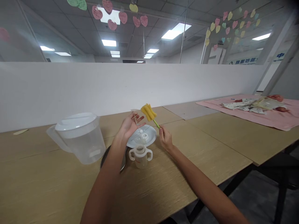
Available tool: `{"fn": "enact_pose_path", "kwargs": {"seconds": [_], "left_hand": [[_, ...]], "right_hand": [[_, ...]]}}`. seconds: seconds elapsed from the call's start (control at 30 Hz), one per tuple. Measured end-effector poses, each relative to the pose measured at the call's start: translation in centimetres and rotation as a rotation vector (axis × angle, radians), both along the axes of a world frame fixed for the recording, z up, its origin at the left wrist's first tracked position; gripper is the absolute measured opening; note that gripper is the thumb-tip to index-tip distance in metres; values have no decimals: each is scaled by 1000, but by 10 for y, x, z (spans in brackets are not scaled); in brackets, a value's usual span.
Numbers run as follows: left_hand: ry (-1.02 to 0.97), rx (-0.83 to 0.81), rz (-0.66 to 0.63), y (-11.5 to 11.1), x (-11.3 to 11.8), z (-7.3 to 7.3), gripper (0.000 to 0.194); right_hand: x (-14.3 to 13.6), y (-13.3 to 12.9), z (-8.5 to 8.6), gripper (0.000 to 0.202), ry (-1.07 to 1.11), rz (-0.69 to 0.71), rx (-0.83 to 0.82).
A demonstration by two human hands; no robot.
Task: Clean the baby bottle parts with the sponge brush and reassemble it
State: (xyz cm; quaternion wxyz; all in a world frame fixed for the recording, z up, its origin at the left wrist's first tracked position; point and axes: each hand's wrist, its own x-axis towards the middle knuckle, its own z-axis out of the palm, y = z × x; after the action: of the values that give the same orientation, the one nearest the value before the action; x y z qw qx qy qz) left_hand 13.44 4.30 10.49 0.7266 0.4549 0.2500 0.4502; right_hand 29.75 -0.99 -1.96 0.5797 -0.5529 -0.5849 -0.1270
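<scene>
My right hand (pixel 165 138) is closed round the green handle of a sponge brush (pixel 148 112), its yellow foam head raised up and to the left. Across from the foam, my left hand (pixel 129 125) pinches a slim, pale, straw-like piece (pixel 135 119), partly hidden by the fingers. Below both hands lies a white plate (pixel 152 138) with small clear and white parts on it, among them a white ring (pixel 145 137). A clear baby bottle (pixel 141 159) with two white handles stands upright in front of the plate, its top uncovered.
A lidded clear plastic pitcher (pixel 81 140) stands at the left. Behind my left forearm is a dark, metal-rimmed dish (pixel 123 161), mostly hidden. Far right, a pink cloth (pixel 277 122) bears packets and other items. A white partition (pixel 116 88) borders the table's back.
</scene>
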Motion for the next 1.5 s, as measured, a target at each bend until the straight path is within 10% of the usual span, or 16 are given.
{"fn": "enact_pose_path", "kwargs": {"seconds": [0.2,0.33,0.53,0.73,1.0,1.5], "left_hand": [[-158,-132,-92,-7,-3,11,15],[-1,48,65,-5,-10,14,11],[976,768,566,4,-46,15,18],[1741,638,271,18,-72,-4,4],[1811,336,20,39,-79,-36,22],[1790,287,-221,17,-75,-25,18]], "right_hand": [[-3,2,0,44,-147,128,-63],[2,0,2,48,-206,188,-149],[15,-2,2,49,-463,129,-236],[19,-2,2,49,-412,31,-232],[21,-3,3,48,-425,15,-227],[25,-2,4,51,-440,-35,-221]]}}
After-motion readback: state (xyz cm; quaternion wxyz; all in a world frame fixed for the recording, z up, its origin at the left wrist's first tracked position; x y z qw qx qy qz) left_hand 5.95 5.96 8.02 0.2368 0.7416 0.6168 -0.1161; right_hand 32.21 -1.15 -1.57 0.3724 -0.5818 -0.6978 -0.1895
